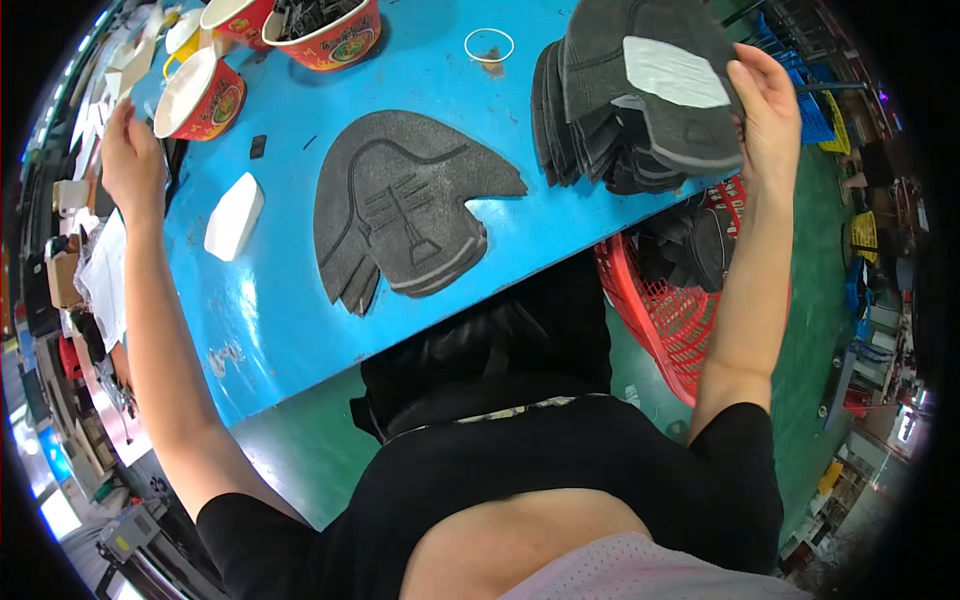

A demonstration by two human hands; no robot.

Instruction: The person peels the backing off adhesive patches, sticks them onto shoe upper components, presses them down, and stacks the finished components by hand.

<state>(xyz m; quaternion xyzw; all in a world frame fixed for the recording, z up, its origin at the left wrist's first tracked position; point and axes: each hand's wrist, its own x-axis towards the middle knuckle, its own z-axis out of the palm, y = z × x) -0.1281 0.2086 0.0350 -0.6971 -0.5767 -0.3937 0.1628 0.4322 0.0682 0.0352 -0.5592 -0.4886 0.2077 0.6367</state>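
Observation:
My right hand (772,120) grips the right edge of a dark grey shoe upper piece (690,130) over a stack of similar pieces (560,110). A white patch (675,72) lies on that piece. Another grey upper piece (400,205), with stitched-looking lines, rests flat on the blue table (480,265) in front of me; its lower left edge shows several layers. At the table's left side my left hand (133,160) is raised beside a red paper bowl (215,105) with pale contents. Its fingers point up, loosely bent, and I see nothing held.
A white cut piece (234,217) lies on the left of the table. Red bowls stand at the back left, one holding black scraps (308,15). A white ring (489,45) lies farther back. Below the right edge is a red basket (650,310) with dark pieces.

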